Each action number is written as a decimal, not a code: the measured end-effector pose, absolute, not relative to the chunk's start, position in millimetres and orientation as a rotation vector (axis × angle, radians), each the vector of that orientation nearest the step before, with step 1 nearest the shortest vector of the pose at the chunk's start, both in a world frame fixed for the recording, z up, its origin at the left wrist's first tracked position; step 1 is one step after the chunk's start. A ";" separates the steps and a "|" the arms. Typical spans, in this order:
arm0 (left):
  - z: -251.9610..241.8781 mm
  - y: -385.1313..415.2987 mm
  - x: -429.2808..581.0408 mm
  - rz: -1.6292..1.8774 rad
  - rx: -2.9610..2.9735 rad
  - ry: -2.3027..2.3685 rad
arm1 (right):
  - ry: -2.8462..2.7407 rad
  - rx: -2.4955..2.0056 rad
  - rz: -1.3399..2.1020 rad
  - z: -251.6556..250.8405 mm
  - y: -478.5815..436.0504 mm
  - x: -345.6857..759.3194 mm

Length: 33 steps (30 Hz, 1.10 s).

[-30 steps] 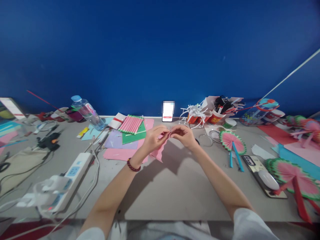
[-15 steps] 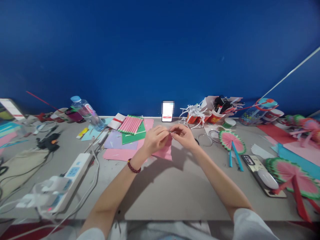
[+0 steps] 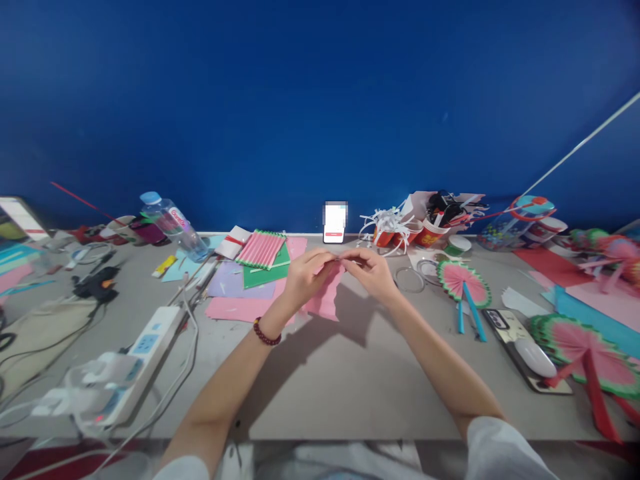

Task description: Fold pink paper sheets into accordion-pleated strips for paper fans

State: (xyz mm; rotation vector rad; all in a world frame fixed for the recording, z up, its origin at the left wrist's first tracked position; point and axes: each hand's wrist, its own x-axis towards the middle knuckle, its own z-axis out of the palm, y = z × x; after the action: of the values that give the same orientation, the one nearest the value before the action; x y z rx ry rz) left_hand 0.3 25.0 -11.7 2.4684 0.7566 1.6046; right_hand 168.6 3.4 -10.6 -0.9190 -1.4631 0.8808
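Observation:
A sheet of pink paper [image 3: 325, 303] hangs below my fingertips over the middle of the table, its upper edge hidden by my hands. My left hand [image 3: 311, 275], with a dark red bead bracelet at the wrist, is closed in a pinch on it. From the other side my right hand [image 3: 369, 272] pinches the same edge, the two sets of fingertips meeting. To the left lie a pleated pink strip with green edges [image 3: 261, 249], a green sheet [image 3: 267, 272] and a lilac sheet [image 3: 237, 283].
A lit phone [image 3: 334, 223] leans on the blue wall. Left are a plastic bottle [image 3: 175, 223] and a power strip [image 3: 145, 360] with cables. Right are cups of paper scraps [image 3: 393, 230], a pink-green paper fan [image 3: 464, 283], a second fan [image 3: 585, 353], and a mouse [image 3: 535, 357] on a phone.
The pink paper's lower right part has shifted slightly left. My fingertips have drawn together and moved up a little; both hands stay at the same spot over the table.

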 end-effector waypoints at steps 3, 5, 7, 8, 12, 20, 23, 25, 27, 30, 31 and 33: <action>-11.5 24.2 0.1 1.647 2.458 0.756 | -1.438 -0.915 0.955 -10.1 6.4 171.5; -11.5 23.5 -0.2 1.648 2.463 0.762 | -1.446 -0.905 0.999 -10.4 8.3 173.5; -11.3 22.6 -0.6 1.628 2.462 0.772 | -1.461 -0.882 1.030 -11.1 10.0 175.2; -10.9 22.0 -0.9 1.616 2.463 0.773 | -1.466 -0.867 1.039 -11.7 10.7 175.9; -8.6 19.1 -1.3 1.565 2.473 0.734 | -1.459 -0.815 1.049 -14.3 13.7 177.4; -6.5 16.1 -1.0 1.505 2.435 0.655 | -1.500 -0.754 0.925 -15.8 14.6 177.3; -5.4 15.7 -0.8 1.530 2.398 0.644 | -1.520 -0.747 0.877 -16.7 13.5 176.9; -4.5 15.5 -0.5 1.532 2.385 0.647 | -1.535 -0.762 0.835 -17.6 13.0 176.8; -4.1 15.9 -0.5 1.537 2.381 0.650 | -1.556 -0.783 0.792 -18.6 12.8 176.8; -4.4 17.5 -1.2 1.524 2.378 0.644 | -1.581 -0.795 0.745 -20.6 12.9 177.1; -4.6 18.1 -1.5 1.510 2.375 0.644 | -1.582 -0.797 0.729 -21.5 13.0 177.3; -4.6 19.1 -2.3 1.483 2.368 0.644 | -1.578 -0.807 0.695 -23.5 13.3 177.5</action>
State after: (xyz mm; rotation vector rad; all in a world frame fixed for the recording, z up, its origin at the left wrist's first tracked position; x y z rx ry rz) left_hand -2.3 19.1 -4.6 2.3680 0.6444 1.4831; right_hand 177.5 13.3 -23.5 -0.8070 -1.5782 0.6949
